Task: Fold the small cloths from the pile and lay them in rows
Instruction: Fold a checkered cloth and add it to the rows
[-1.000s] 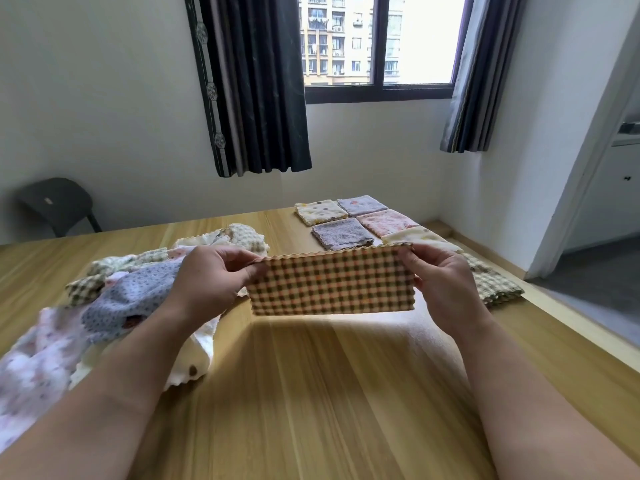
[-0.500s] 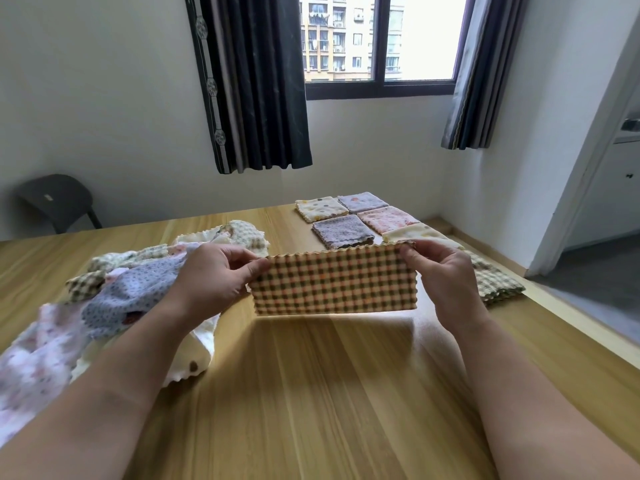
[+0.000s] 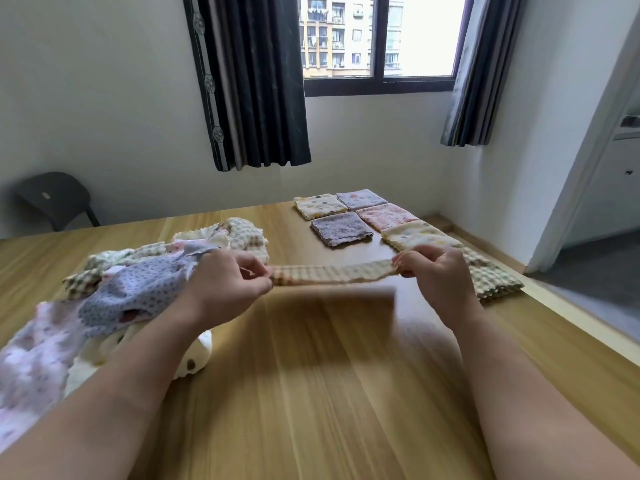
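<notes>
between the left hand [image 3: 227, 284] and right hand [image 3: 434, 273] a checked waffle-weave cloth [image 3: 330, 274] stretches taut above the wooden table [image 3: 329, 393], each end pinched by curled fingers. left of the left hand lies the rumpled pile [image 3: 114, 292]; beyond the right hand, folded squares [image 3: 367, 220] in rows.

I see the left hand [image 3: 225, 285] and the right hand [image 3: 436, 275] each pinching 1 end of the orange checked cloth [image 3: 332, 273]. It stretches between them as a thin band over the table [image 3: 329, 393], its near edge blurred. The pile [image 3: 131, 289] of loose cloths lies on the left, partly behind the left wrist. Far right, I count 6 folded cloths in 2 lines: the cream spotted cloth [image 3: 320, 206] beside the lilac cloth [image 3: 362, 199], the purple cloth [image 3: 341, 230] beside the pink cloth [image 3: 386, 216], then the pale yellow cloth [image 3: 419, 235] and the green checked cloth [image 3: 495, 278], partly behind the right hand. A dark chair [image 3: 55, 199] stands far left.
</notes>
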Available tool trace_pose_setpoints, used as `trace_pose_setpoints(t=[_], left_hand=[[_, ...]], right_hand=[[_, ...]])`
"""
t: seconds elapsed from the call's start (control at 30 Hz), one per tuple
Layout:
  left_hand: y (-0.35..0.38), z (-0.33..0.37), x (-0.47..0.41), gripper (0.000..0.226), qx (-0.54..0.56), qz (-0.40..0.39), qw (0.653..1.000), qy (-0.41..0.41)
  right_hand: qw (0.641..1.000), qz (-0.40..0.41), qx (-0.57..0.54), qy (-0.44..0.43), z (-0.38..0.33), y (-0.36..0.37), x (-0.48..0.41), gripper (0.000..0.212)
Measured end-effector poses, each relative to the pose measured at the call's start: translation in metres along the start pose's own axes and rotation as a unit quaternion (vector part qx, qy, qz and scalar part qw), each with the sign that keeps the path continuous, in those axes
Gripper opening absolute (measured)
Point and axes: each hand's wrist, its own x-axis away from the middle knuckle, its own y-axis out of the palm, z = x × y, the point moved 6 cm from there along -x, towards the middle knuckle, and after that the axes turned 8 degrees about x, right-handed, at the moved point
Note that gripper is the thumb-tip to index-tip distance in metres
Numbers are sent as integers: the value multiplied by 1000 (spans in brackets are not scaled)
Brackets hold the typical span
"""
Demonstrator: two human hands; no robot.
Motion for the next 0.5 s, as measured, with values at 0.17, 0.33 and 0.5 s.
trace_pose_setpoints(t=[0.17,0.33,0.5], left_hand=[[30,-2,10,7,-184,-178,966,26],[32,-6,9,30,-235,-210,949,7],[38,19,15,53,-274,-113,953,64]], right_hand=[[954,-104,278,-31,-3,14,8,34],[916,-173,361,-12,1,18,16,25],[893,-101,434,-61,-23,17,24,25]])
